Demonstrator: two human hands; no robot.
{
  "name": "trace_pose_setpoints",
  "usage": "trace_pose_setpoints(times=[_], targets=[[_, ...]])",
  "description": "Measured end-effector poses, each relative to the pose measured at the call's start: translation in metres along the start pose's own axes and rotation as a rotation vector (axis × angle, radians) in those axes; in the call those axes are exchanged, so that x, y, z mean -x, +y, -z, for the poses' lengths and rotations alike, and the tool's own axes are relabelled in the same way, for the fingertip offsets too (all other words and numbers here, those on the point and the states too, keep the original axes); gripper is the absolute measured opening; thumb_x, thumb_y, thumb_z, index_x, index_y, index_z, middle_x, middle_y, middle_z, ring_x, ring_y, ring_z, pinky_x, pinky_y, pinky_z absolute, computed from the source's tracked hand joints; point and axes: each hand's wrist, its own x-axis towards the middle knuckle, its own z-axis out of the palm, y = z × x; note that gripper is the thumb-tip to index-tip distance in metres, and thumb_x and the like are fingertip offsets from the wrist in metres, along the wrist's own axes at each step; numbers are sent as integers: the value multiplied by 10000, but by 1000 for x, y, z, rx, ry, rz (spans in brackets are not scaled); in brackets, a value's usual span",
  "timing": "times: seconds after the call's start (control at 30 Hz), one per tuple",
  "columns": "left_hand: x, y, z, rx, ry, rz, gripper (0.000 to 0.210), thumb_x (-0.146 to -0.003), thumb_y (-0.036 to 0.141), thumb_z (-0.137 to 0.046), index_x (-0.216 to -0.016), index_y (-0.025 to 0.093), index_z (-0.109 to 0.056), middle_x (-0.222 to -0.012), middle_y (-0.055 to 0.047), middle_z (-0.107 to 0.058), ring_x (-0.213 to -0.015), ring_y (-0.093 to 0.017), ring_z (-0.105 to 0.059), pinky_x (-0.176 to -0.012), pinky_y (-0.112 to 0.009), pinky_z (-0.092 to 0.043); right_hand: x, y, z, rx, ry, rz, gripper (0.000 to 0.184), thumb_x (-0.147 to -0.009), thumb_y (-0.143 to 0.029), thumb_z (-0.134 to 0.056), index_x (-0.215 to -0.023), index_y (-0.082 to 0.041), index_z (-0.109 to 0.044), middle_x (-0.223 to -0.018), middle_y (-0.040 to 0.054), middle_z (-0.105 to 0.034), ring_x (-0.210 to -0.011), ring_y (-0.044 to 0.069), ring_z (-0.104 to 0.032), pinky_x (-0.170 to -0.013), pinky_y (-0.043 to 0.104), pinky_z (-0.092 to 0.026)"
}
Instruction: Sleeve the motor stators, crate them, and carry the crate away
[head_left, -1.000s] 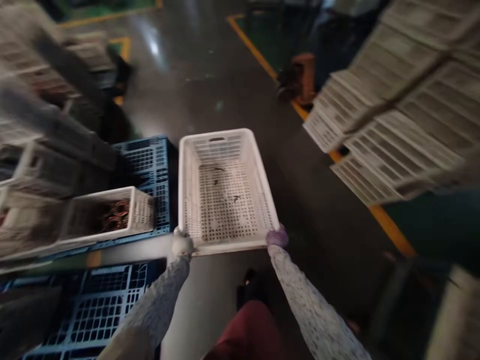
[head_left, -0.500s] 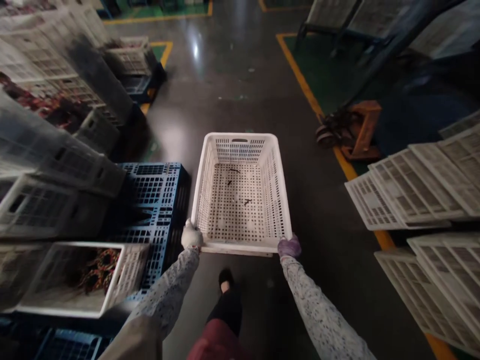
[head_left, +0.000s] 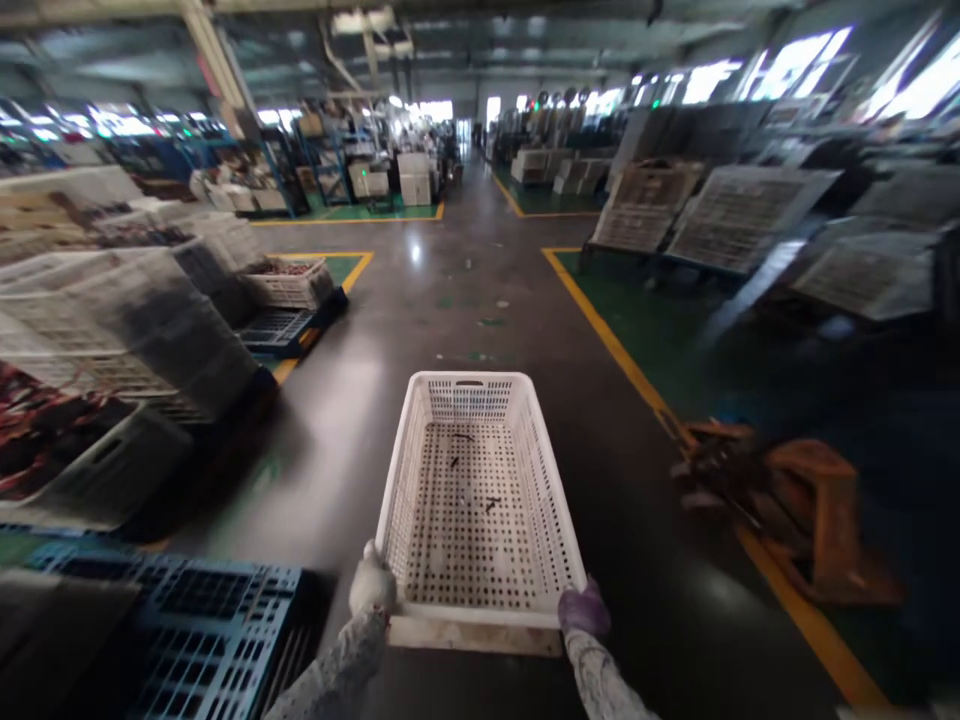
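I carry a white perforated plastic crate in front of me, held level above the dark floor. My left hand, in a white glove, grips its near left corner. My right hand, in a purple glove, grips its near right corner. A few small dark scraps lie on the crate's bottom; otherwise nothing is in it.
A blue pallet lies at the lower left. Stacked white crates, some with dark reddish parts, line the left side. An orange pallet jack stands at the right by a yellow floor line. A wide aisle runs ahead.
My view has lifted from the floor to the long aisle ahead. The crate stays in both hands. The blue pallet and stacked crates have slid back and to the left.
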Motion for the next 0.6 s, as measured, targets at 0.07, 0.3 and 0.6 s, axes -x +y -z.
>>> trace_pose_setpoints(times=[0.07,0.3,0.6], targets=[[-39,41,0,21,-17,15,532,-893,124,-499,-1422,116,-442,-1108,-162,-713,-984,-230,-711,-758,-265,-522,-39,-43,3,11,-5,24,520,-842,-202,-467,-1338,-79,-568,-1023,146,-733,-955,264,-708,-813,325,-560],[-167,190,2,63,-78,54,569,-910,124,-417,-1478,124,-380,-1203,-184,-676,-1070,-251,-688,-820,-299,-524,-170,-197,20,25,-8,37,519,-832,-220,-498,-1332,-113,-582,-1007,131,-736,-950,272,-714,-833,334,-565],[-362,380,23,-38,-22,20,518,-907,128,-427,-1424,98,-441,-1125,-140,-723,-979,-190,-722,-756,-237,-533,-331,-428,21,-33,-92,25,559,-901,-205,-443,-1436,-43,-470,-1177,202,-688,-1044,318,-688,-939,390,-534]])
